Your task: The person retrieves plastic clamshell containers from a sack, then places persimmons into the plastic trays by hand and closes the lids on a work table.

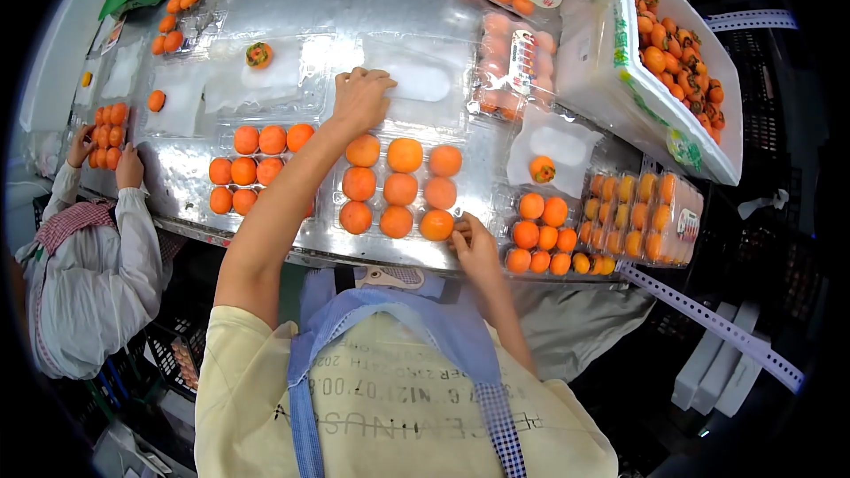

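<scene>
A clear plastic fruit box (378,232) holding rows of orange persimmons (400,188) lies in front of me. Its lid (434,119) is folded back flat behind it, with a white foam pad (421,82) on it. My left hand (361,99) reaches across to the lid's left edge, its fingers bent and closed on the plastic. At the box's near right corner, my right hand (474,243) grips the edge with its fingertips, beside the corner persimmon. The tips of both hands are partly hidden.
Left of me stands another filled box (243,171); farther left, a co-worker's hands (130,166) hold a box. Filled packs (633,217) and a single persimmon on foam (542,169) are at right. Behind them sits a foam crate (602,44) of persimmons. The metal table's edge (301,257) runs before me.
</scene>
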`<action>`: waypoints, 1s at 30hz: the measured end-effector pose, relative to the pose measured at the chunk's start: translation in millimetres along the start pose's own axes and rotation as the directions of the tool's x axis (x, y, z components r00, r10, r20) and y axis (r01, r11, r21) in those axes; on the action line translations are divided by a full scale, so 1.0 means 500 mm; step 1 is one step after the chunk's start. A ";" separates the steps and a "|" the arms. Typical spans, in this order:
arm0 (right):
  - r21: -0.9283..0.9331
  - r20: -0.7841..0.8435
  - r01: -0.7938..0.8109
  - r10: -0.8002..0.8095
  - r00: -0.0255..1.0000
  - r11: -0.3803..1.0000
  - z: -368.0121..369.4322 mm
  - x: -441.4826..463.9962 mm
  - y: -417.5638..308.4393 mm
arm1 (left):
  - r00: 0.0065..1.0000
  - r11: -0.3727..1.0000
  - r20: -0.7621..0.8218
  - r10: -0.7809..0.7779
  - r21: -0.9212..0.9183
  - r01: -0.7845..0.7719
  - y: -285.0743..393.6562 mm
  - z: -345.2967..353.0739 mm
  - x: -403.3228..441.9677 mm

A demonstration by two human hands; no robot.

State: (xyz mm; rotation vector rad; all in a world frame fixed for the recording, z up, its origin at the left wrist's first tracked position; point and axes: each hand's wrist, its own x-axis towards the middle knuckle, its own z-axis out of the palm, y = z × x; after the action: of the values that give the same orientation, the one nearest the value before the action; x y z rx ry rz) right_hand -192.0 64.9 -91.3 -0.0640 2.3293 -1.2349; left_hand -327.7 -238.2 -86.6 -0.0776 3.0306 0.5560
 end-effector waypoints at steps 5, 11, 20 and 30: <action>0.014 0.069 -0.110 0.109 0.992 0.994 -0.017 0.002 -0.040 | 1.000 1.000 -0.001 -0.001 0.023 0.001 -0.007 0.005 -0.011; -0.103 0.123 -0.047 0.059 0.991 0.994 -0.037 -0.002 -0.041 | 0.996 0.998 0.079 -0.037 0.062 0.032 0.008 -0.016 -0.044; -0.374 0.090 0.060 -0.029 0.996 0.926 -0.044 -0.010 -0.066 | 0.985 0.991 -0.116 0.129 0.050 -0.124 0.017 -0.014 -0.059; -0.421 0.018 0.119 -0.123 0.992 0.899 -0.072 0.006 -0.075 | 0.946 0.923 -0.284 0.156 -0.300 -0.242 -0.005 -0.024 -0.076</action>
State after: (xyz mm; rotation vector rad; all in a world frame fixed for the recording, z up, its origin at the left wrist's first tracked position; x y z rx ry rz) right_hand -217.8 69.3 -46.2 -0.3561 2.5940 -0.7600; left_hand -290.1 -243.2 -73.5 0.1630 3.1737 1.1578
